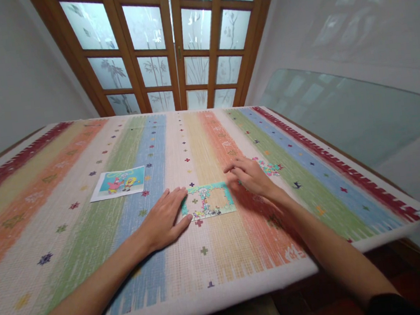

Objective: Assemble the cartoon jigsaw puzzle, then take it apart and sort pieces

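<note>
"Where does the jigsaw [205, 201] lie?"

"Flat on the striped, cloth-covered worktop [187, 276], towards the near side, between the two hands. Its border and a middle column are joined, and the cloth shows through a gap on either side of that column."

"What is the left hand [166, 219] doing?"

"It rests palm down at the jigsaw's left edge, its fingertips and thumb tip on or just beside the border. Its grip is spread, thumb well apart from the fingers."

"And the right hand [250, 177]?"

"Over the jigsaw's right end, fingers bent and partly blurred. I can't tell whether that grip is pinching a piece."

"Anything near it?"

"A heap of loose pieces [268, 166], just beyond it on the right, partly hidden behind the hand."

"And on the other side?"

"A printed picture [120, 183] of cartoon figures lies face up to the left, apart from the left hand. Beyond the worktop's far edge stand wooden doors [175, 50] with frosted panes."
</note>
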Motion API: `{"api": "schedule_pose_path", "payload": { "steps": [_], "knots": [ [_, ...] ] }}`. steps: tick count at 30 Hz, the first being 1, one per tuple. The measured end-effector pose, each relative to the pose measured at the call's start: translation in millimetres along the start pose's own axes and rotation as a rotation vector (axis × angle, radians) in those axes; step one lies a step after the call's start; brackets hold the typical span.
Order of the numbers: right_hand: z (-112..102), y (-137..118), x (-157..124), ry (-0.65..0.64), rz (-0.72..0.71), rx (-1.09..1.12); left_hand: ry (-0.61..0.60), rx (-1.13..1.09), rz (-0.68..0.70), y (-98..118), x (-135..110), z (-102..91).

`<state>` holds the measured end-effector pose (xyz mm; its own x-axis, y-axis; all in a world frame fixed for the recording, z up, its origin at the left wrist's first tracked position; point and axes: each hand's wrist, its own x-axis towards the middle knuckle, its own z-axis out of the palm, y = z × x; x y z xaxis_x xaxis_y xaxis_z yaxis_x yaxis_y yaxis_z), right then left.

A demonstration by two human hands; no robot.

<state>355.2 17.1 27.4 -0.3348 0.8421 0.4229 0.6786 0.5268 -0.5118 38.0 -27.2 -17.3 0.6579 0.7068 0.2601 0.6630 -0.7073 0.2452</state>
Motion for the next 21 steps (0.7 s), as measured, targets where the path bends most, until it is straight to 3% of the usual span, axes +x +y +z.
{"api": "schedule_pose_path", "payload": {
  "steps": [5, 9, 12, 16, 21],
  "knots": [
    [-41.2, 34.5, 0.0, 0.191, 0.116, -0.027, 0.008, 0.000, 0.003, -0.7, -0.4, 0.4],
    [-72.0, 59.5, -7.2, 0.221, 0.336, -0.091, 0.012, -0.010, 0.001, -1.6, -1.0, 1.1],
    [-87.0, 73.7, -14.9, 0.118, 0.453, -0.181, 0.007, -0.001, 0.005, -3.2, -1.4, 1.6],
    [-95.0, 86.7, -22.4, -0.096, 0.448, -0.259, 0.001, 0.018, 0.019, -5.5, -1.9, 1.6],
    [-96.0, 99.0, -27.3, -0.192, 0.475, -0.432, -0.008, 0.025, 0.017, -6.1, -2.1, 0.6]
  ]
}}
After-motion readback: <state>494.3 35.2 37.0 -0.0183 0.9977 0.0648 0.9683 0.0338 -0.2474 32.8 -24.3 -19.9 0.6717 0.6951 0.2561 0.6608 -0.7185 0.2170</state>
